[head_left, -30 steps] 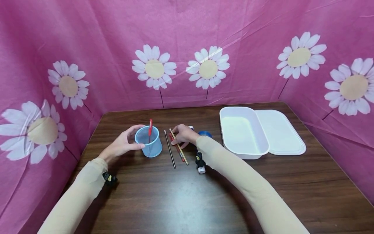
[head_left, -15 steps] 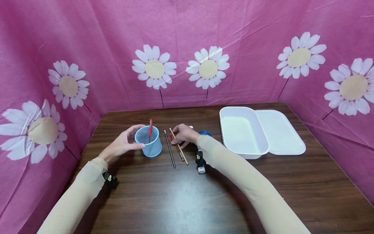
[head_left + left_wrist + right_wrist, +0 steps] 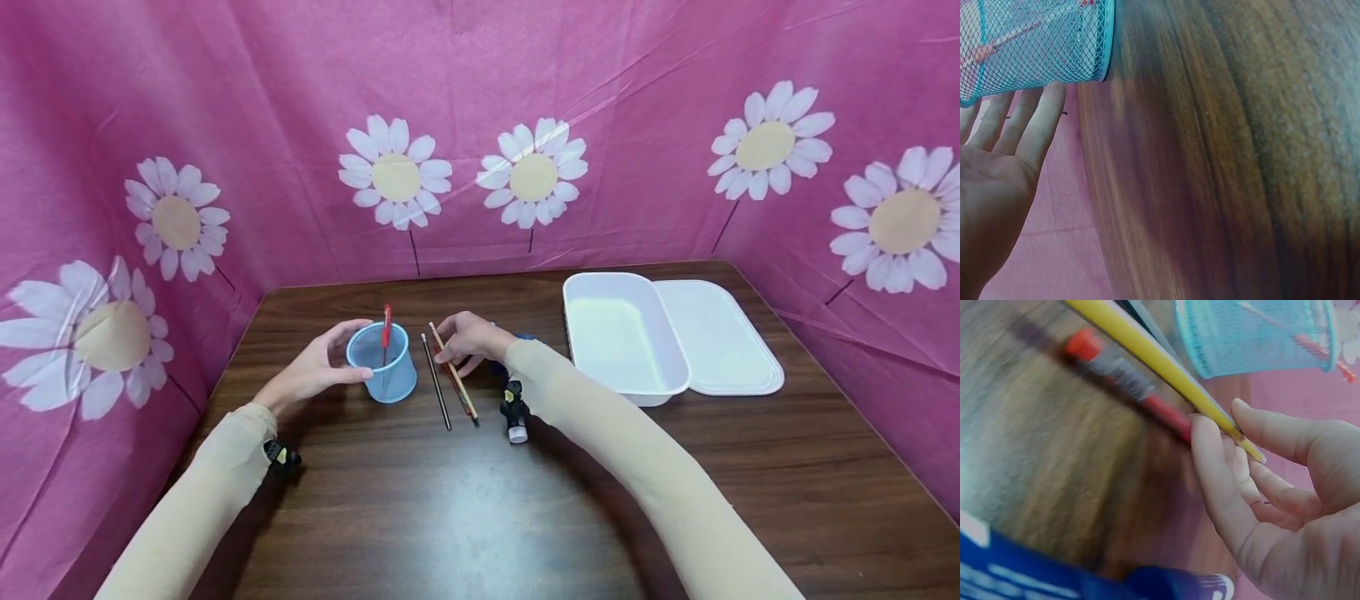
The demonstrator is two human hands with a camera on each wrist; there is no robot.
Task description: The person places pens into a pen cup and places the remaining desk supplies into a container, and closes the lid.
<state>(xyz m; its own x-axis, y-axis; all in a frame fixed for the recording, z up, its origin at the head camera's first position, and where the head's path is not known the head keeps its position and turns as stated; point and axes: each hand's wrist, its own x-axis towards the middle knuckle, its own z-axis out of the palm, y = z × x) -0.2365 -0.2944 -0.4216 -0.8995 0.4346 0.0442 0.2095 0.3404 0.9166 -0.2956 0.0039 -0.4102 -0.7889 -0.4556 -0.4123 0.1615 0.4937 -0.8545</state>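
Note:
My left hand (image 3: 315, 367) holds a light blue mesh pencil cup (image 3: 393, 379) at the left, thumb at the near rim and fingers round the far side. A red pen (image 3: 386, 327) stands inside the cup. My right hand (image 3: 471, 340) pinches a yellow pencil (image 3: 1166, 369) near one end between thumb and fingers; in the right wrist view the pencil slants above a red pen (image 3: 1125, 381) on the table. Left of them, a dark pencil (image 3: 437, 383) lies beside the cup.
A white plastic box (image 3: 622, 333) stands to the right, its white lid (image 3: 727, 342) beside it. A blue tube with white lettering (image 3: 1029, 569) lies close under the right wrist, partly hidden in the head view. A pink flowered cloth (image 3: 465, 75) hangs behind the table.
My right hand has shifted slightly up and left with the yellow pencil, which has lifted away from the red pen. The left hand and cup have stayed put.

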